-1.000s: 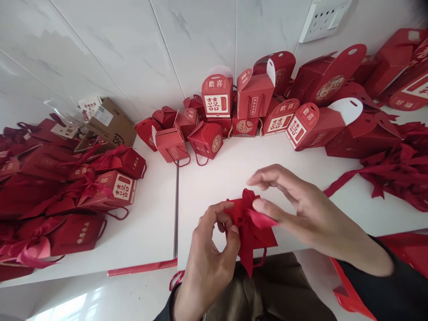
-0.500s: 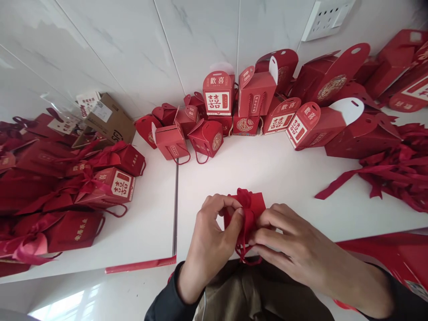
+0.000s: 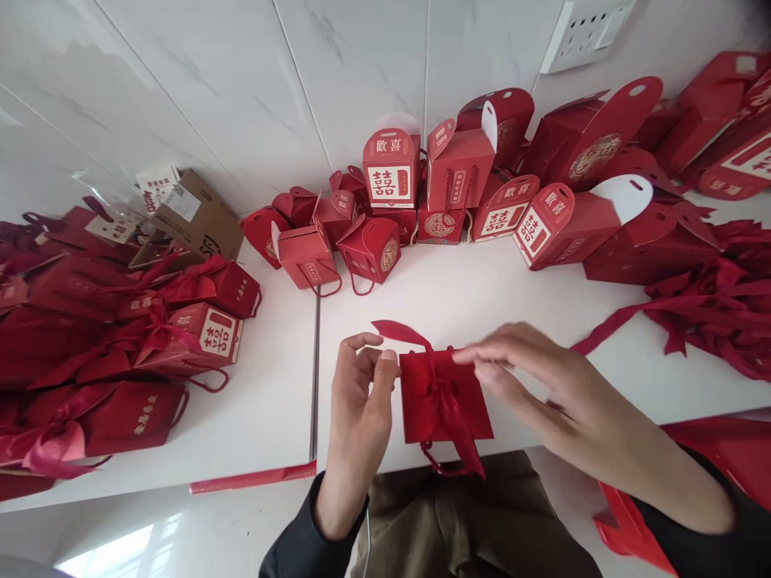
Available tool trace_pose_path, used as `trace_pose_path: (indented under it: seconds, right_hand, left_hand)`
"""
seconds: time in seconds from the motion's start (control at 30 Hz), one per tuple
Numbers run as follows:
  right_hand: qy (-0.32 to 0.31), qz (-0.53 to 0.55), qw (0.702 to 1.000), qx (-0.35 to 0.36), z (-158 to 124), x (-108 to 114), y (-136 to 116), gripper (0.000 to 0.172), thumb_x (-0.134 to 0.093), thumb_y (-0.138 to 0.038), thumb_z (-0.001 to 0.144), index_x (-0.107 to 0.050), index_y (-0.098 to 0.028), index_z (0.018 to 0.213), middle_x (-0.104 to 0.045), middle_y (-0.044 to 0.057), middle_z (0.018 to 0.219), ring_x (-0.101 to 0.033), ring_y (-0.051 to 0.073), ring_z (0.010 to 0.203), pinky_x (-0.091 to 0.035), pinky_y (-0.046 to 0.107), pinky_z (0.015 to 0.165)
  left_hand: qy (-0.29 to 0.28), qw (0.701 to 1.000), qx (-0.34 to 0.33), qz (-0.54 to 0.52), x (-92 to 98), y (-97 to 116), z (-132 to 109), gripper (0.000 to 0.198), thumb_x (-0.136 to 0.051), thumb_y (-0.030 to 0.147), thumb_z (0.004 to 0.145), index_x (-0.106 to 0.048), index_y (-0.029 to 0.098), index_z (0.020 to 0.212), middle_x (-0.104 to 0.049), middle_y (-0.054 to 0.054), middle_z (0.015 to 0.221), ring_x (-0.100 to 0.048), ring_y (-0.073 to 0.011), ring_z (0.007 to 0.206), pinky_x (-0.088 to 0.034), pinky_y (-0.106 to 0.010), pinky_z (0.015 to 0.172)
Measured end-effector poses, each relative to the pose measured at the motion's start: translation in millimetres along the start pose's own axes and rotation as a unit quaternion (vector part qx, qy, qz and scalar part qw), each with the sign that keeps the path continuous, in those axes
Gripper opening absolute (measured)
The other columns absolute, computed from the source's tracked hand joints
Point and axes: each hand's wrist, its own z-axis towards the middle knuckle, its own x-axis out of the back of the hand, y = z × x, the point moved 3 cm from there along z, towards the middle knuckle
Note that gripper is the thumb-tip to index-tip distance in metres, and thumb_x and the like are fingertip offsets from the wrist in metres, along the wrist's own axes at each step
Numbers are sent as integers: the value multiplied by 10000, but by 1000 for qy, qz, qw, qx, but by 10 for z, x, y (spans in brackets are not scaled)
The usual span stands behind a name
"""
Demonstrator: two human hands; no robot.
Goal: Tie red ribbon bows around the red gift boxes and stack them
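A small red gift box (image 3: 418, 409) stands at the table's front edge, seen from above. Across its top lies a dark red ribbon (image 3: 463, 437), knotted in the middle, one tail pointing to the back left and the other hanging over the front. A cord handle loops out at the front side. My left hand (image 3: 365, 393) is just left of the box, fingers curled loosely and apart, holding nothing. Over the right side of the box is my right hand (image 3: 530, 377), fingers stretched out and somewhat blurred, with nothing visible in it.
Red gift boxes with ribbon bows (image 3: 120, 409) crowd the left table beside a brown carton (image 3: 205, 217). More red boxes (image 3: 391, 172) line the tiled wall. A heap of dark red ribbons (image 3: 716, 297) lies at the right. A seam divides the white tabletop (image 3: 373, 321).
Both hands have let go of the ribbon and moved apart, left hand to the left and right hand to the right. The ribbon's tails now lie spread over the box, which shows more fully.
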Motion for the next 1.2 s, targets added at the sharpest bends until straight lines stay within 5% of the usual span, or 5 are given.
trace_pose_path:
  seconds: [0.1,0.27,0.6,1.07,1.2]
  right_hand:
    - [29,-75,997,20,151,-78,101,251,-535,-356,1060,-666,-269,1255,-624,97,1278,-549,276,1282,-500,457,1052]
    - [-1,-56,997,45,254,-192,149,111,-571,-313,1038,-676,-281,1019,-608,68,1310,-540,253,1301,-493,447,1076]
    - [24,-25,999,6,311,-137,168,93,-583,-309,1022,-640,-286,952,-697,31,1169,-630,236,1168,-522,416,1000]
    - [39,-9,999,-27,339,-176,233,143,-562,-335,1007,-645,-275,908,-703,30,1052,-657,244,1052,-526,411,902]
    - [36,-3,997,-67,316,-162,257,215,-523,-436,1037,-659,-281,975,-728,32,1102,-673,250,1057,-539,370,816]
  left_hand:
    - [37,992,-58,105,38,66,-187,102,-571,339,986,-547,240,989,-584,9,839,-536,-147,749,-447,-272,684]
    - [-52,962,-140,229,-68,75,-430,44,-624,240,938,-616,242,981,-599,-27,993,-583,-182,915,-492,-308,802]
    - [-85,976,-91,177,-58,43,-512,217,-529,284,1024,-563,221,819,-542,-6,837,-527,-142,736,-432,-257,611]
    - [-119,987,-43,100,-54,-6,-653,239,-494,340,1038,-568,222,844,-543,-34,890,-519,-172,788,-403,-305,670]
    - [-90,994,-28,47,-24,-42,-657,187,-518,364,1036,-569,243,901,-534,-22,894,-517,-175,820,-424,-310,742]
